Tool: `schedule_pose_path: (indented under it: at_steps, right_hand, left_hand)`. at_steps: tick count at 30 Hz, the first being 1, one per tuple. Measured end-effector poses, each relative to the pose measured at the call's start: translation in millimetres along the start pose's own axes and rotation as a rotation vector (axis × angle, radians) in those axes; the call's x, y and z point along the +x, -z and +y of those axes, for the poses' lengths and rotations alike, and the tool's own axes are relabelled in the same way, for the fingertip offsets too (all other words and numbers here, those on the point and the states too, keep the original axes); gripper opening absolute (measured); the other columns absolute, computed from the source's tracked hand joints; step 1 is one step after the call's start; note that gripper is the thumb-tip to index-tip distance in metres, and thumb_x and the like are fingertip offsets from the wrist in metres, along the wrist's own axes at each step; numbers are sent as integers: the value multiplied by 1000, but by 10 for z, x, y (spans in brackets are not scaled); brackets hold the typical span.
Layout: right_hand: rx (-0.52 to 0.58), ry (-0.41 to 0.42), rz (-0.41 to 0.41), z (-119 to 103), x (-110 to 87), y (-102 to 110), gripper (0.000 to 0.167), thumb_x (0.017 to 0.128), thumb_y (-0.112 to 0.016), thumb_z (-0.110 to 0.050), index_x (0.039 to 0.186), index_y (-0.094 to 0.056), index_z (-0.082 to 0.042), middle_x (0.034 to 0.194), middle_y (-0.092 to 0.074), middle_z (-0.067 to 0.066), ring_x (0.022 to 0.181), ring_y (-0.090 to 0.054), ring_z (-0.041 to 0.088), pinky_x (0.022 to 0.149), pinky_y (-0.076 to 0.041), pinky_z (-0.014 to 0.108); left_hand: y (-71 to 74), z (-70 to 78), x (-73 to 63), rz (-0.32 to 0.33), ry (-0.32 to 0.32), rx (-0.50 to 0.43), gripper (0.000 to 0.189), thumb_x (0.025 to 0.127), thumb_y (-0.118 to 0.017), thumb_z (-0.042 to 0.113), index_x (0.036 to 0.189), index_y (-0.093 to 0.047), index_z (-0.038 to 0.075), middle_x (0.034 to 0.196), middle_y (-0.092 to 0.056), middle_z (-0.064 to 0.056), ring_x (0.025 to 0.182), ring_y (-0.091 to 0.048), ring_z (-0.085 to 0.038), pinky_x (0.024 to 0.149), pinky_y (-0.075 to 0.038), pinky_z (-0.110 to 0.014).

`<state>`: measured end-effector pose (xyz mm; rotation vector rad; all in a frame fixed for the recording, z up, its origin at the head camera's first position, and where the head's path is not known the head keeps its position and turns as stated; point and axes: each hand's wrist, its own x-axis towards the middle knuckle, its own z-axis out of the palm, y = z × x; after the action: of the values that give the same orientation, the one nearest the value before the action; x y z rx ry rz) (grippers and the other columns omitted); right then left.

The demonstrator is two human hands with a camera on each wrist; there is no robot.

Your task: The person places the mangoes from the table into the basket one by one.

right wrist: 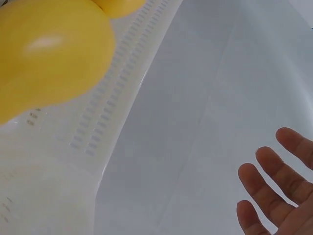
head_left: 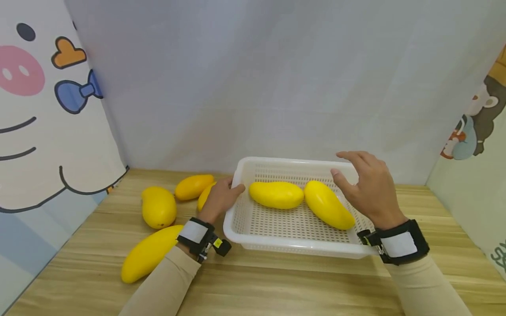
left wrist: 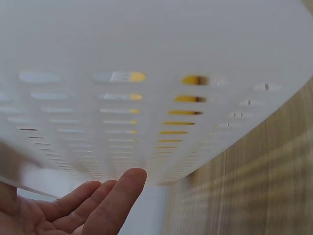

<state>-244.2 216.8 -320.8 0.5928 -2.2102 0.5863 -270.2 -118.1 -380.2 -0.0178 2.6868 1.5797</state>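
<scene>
A white slotted plastic basket (head_left: 300, 243) stands on the table with two yellow mangoes inside, one lying sideways (head_left: 276, 195), the other slanted (head_left: 329, 205). At the basket's left end is my left hand (head_left: 220, 199), thumb against the rim in the head view; the left wrist view shows its fingers (left wrist: 115, 203) extended beside the slotted wall. My right hand (head_left: 369, 188) hovers over the basket's right end, thumb and fingers apart, holding nothing. In the right wrist view its fingers (right wrist: 274, 188) are spread, away from the slanted mango.
Left of the basket, several more mangoes lie on the wooden table (head_left: 276, 285): a rounded one (head_left: 159, 207), a long one (head_left: 152, 254) by the left forearm, one farther back (head_left: 193, 187), and one partly hidden (head_left: 204, 196) behind the left hand. A pale curtain (head_left: 276, 87) hangs behind.
</scene>
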Motion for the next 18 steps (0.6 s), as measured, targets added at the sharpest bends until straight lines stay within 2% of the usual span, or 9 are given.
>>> schedule_pose_path:
  at_steps: [11,18]
  right_hand:
    - [16,-9,25,-10,-2,29,38,90,-66,-24,121,-70,-3,118,-68,20,111,-61,41,93,-42,63]
    - [20,1,27,-11,-10,25,38,90,-66,-25,121,-71,-3,116,-68,21,110,-61,42,92,-43,63]
  left_hand:
    - [17,11,-10,-7,1,-14,44,99,-54,29,133,-58,2,109,-69,-19,85,-73,-33,63,-61,-36]
    - [10,1,-12,-9,-3,-15,44,98,-54,28,133,-59,2,109,-69,-20,82,-73,-30,63,-61,-36]
